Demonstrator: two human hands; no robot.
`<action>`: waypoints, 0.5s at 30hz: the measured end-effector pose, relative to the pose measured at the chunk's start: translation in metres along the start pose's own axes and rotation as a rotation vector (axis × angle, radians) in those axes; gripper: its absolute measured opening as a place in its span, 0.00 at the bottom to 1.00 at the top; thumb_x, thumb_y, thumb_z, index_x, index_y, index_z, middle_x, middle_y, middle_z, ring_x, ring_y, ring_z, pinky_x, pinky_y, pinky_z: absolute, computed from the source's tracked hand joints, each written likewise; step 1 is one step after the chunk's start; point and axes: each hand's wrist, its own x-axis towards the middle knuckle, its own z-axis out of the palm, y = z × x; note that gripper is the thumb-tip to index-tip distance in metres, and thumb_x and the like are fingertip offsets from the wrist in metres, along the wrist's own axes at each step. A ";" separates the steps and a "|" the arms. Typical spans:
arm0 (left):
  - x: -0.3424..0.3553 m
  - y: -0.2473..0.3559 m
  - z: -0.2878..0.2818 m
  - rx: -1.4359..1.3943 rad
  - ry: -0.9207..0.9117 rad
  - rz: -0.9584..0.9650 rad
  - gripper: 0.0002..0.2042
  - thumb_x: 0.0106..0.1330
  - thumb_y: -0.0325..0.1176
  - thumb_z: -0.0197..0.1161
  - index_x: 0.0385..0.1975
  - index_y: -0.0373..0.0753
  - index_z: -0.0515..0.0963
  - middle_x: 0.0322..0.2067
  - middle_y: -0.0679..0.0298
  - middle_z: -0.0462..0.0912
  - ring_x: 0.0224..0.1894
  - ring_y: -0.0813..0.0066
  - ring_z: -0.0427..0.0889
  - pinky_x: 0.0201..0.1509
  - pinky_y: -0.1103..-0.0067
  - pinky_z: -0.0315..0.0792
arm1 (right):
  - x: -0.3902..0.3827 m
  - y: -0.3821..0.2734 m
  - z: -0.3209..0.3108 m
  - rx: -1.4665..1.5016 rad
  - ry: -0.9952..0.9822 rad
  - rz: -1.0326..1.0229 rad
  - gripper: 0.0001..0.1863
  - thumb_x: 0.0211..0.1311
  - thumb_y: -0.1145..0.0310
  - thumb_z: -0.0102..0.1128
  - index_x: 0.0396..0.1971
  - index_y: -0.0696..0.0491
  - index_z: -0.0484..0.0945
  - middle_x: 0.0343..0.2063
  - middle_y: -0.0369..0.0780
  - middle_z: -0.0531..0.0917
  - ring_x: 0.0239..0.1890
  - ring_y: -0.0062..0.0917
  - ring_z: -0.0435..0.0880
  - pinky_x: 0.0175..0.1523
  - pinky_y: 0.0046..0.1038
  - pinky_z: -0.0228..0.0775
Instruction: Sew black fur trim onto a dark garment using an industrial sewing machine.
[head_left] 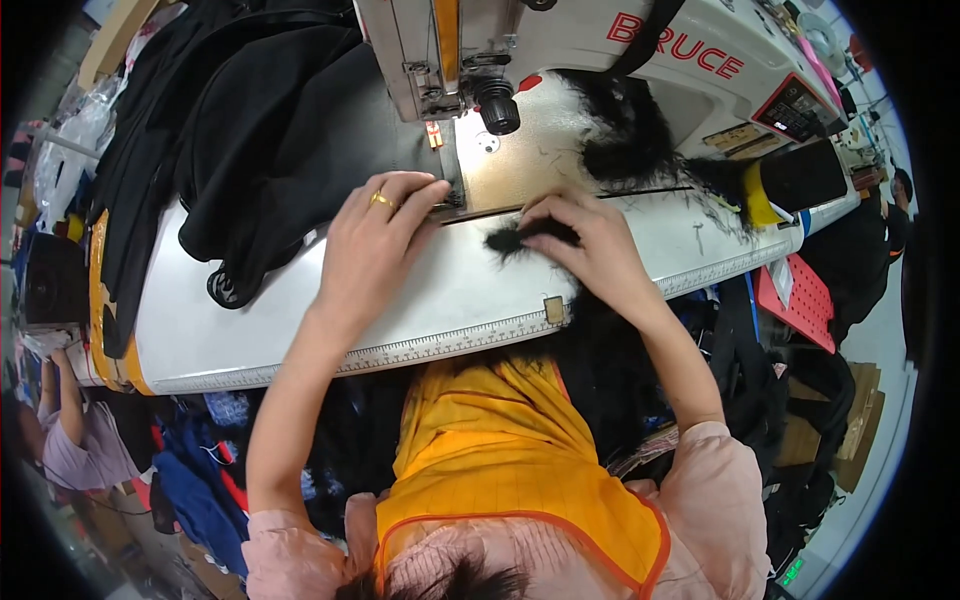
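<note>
My left hand (375,250), with a gold ring, has its fingers bent together at the front edge of the sewing machine's metal plate (515,160), beside black fabric (280,120); what is under its fingertips is hidden. To its right, my right hand (590,255) pinches a strip of black fluffy material (505,240) over the white table (240,340), some of which hangs over the front edge. The machine head (420,55) stands above the plate. More black fluff (630,145) lies under the machine's arm.
A red perforated tray (800,305) hangs at the table's right. A black box with yellow tape (800,175) stands at the machine's right end. A co-worker (85,435) works at the far left, near plastic bags (65,170). Fabric and cardboard (855,425) lie below the table.
</note>
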 end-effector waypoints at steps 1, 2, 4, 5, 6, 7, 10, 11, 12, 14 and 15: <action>-0.001 -0.006 0.002 0.001 0.002 -0.003 0.13 0.47 0.28 0.65 0.35 0.39 0.78 0.35 0.66 0.77 0.42 0.70 0.76 0.43 0.77 0.71 | 0.003 0.002 0.001 0.000 -0.002 -0.002 0.10 0.47 0.73 0.64 0.32 0.54 0.79 0.32 0.39 0.80 0.38 0.34 0.79 0.43 0.28 0.70; -0.002 -0.013 0.004 0.058 -0.069 0.107 0.12 0.48 0.28 0.64 0.34 0.38 0.78 0.33 0.66 0.76 0.39 0.71 0.76 0.42 0.77 0.71 | 0.005 0.004 0.003 -0.045 -0.003 -0.029 0.10 0.46 0.73 0.63 0.33 0.53 0.79 0.32 0.39 0.79 0.38 0.34 0.79 0.43 0.28 0.70; 0.004 -0.023 0.006 0.144 -0.119 0.307 0.10 0.48 0.27 0.63 0.32 0.37 0.77 0.30 0.67 0.75 0.33 0.74 0.74 0.37 0.77 0.72 | 0.014 0.008 0.010 -0.186 0.041 -0.169 0.12 0.46 0.73 0.63 0.35 0.50 0.79 0.32 0.38 0.78 0.37 0.34 0.78 0.42 0.30 0.70; 0.005 -0.025 0.006 0.145 -0.120 0.303 0.10 0.48 0.27 0.63 0.32 0.37 0.77 0.30 0.67 0.75 0.33 0.74 0.74 0.37 0.77 0.72 | 0.018 0.006 0.011 -0.184 0.039 -0.171 0.12 0.46 0.73 0.63 0.35 0.50 0.79 0.32 0.38 0.78 0.37 0.34 0.78 0.42 0.30 0.70; 0.006 -0.026 0.008 0.134 -0.105 0.251 0.10 0.47 0.28 0.64 0.30 0.38 0.77 0.30 0.68 0.75 0.33 0.74 0.75 0.35 0.78 0.72 | 0.023 0.005 0.011 -0.219 -0.012 -0.210 0.13 0.45 0.73 0.63 0.35 0.50 0.78 0.32 0.38 0.78 0.37 0.33 0.78 0.42 0.30 0.70; 0.007 -0.027 0.011 0.122 -0.092 0.197 0.09 0.47 0.29 0.65 0.29 0.39 0.78 0.30 0.70 0.76 0.33 0.75 0.75 0.33 0.79 0.72 | 0.028 0.004 0.012 -0.253 -0.063 -0.248 0.14 0.45 0.73 0.63 0.35 0.50 0.78 0.33 0.37 0.77 0.38 0.33 0.78 0.42 0.29 0.70; 0.010 -0.022 0.015 -0.256 -0.032 -0.157 0.09 0.46 0.29 0.69 0.29 0.42 0.80 0.30 0.69 0.78 0.31 0.74 0.78 0.30 0.78 0.74 | 0.044 0.004 0.021 -0.214 -0.029 -0.287 0.13 0.45 0.74 0.64 0.34 0.51 0.77 0.32 0.37 0.78 0.36 0.32 0.79 0.42 0.28 0.71; 0.009 -0.020 0.015 -0.254 -0.030 -0.158 0.09 0.46 0.29 0.69 0.29 0.42 0.80 0.30 0.69 0.78 0.31 0.74 0.78 0.30 0.78 0.74 | 0.049 0.006 0.022 -0.214 -0.029 -0.290 0.13 0.45 0.74 0.64 0.34 0.51 0.77 0.32 0.37 0.78 0.36 0.32 0.79 0.42 0.28 0.71; 0.008 -0.019 0.017 -0.177 -0.005 -0.090 0.08 0.46 0.30 0.69 0.28 0.42 0.80 0.30 0.70 0.79 0.32 0.75 0.78 0.30 0.79 0.74 | 0.056 0.009 0.023 -0.106 -0.033 -0.240 0.12 0.45 0.75 0.64 0.33 0.52 0.77 0.31 0.37 0.79 0.36 0.32 0.79 0.41 0.27 0.71; 0.006 -0.019 0.021 -0.069 0.035 0.019 0.09 0.45 0.30 0.69 0.27 0.43 0.79 0.30 0.72 0.78 0.33 0.76 0.77 0.30 0.80 0.74 | 0.061 0.009 0.023 0.036 -0.036 -0.145 0.11 0.46 0.76 0.63 0.32 0.53 0.76 0.30 0.38 0.81 0.33 0.30 0.81 0.41 0.26 0.72; 0.007 -0.019 0.022 -0.069 0.035 0.013 0.09 0.45 0.30 0.69 0.27 0.43 0.79 0.30 0.72 0.78 0.33 0.76 0.77 0.30 0.80 0.74 | 0.062 0.012 0.025 0.037 -0.042 -0.147 0.11 0.46 0.76 0.63 0.32 0.53 0.76 0.30 0.38 0.81 0.33 0.30 0.81 0.41 0.26 0.72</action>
